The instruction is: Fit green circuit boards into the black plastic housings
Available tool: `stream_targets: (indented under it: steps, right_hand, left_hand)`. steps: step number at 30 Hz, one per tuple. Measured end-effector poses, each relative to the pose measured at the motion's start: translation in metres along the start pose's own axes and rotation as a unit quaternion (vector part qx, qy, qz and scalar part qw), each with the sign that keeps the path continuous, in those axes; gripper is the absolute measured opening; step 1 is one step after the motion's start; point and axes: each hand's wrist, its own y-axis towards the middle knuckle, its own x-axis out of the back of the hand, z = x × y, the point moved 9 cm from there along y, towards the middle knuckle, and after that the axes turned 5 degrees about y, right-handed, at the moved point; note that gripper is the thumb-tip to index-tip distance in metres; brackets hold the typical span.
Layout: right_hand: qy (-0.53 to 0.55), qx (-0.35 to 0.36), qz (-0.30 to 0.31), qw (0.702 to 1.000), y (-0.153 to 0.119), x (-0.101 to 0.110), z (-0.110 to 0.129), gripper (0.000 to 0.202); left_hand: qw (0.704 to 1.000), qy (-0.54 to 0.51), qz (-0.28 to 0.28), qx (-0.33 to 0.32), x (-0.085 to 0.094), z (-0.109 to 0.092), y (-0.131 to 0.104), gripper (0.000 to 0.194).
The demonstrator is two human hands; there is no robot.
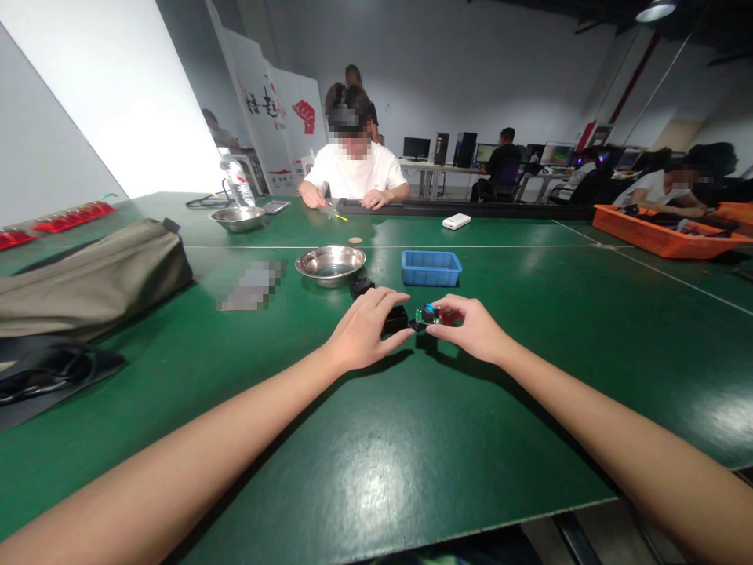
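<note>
**Head view: two hands meet over small parts on a green table**

Head camera looks down two bare forearms to the middle of a green table [365, 471]. The left hand [363, 329] rests palm down with its fingers curled around a small black block [396, 320], thumb below it and fingertips on top, so it is closed on that piece. The right hand [471, 328] pinches a small green circuit board [426, 315] with a blue part on it between thumb and forefinger; something reddish shows under its fingers, too hidden to make out. Board and block sit just beside each other, the two hands nearly touching, low over the table surface.

Just beyond the left hand lies another small black part [361, 286]. Behind that stands a shallow metal bowl [330, 264], and to its right a blue plastic tray [431, 267]. At the left edge lies an olive-grey bag [88, 275].

Across the table a person in a white shirt [355, 173] sits with both hands down on the surface, with a second metal bowl [238, 217] and a water bottle [237, 182] off to the side. A white box [456, 221] lies near the far edge, and an orange crate [659, 235] sits far right, where other people work.
</note>
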Motion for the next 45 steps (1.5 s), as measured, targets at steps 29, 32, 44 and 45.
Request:
stream_targets:
  steps: [29, 32, 44, 45]
  right_hand:
    - [-0.089, 0.082, 0.007, 0.993, -0.007, -0.005, 0.022, 0.031]
    - [-0.043, 0.048, 0.011, 0.998, -0.006, -0.006, 0.013, 0.034]
    - [0.11, -0.036, 0.061, 0.991, -0.004, -0.023, -0.01, 0.042]
    - [0.111, -0.035, 0.066, 0.991, -0.004, -0.024, -0.009, 0.041]
  left_hand:
    - [0.998, 0.008, -0.023, -0.054, 0.001, -0.01, -0.001, 0.023]
    - [0.998, 0.006, -0.028, -0.055, 0.001, -0.01, -0.002, 0.021]
    - [0.994, 0.003, -0.066, -0.084, 0.009, -0.019, -0.004, 0.021]
    - [0.994, 0.003, -0.067, -0.086, 0.009, -0.02, -0.004, 0.022]
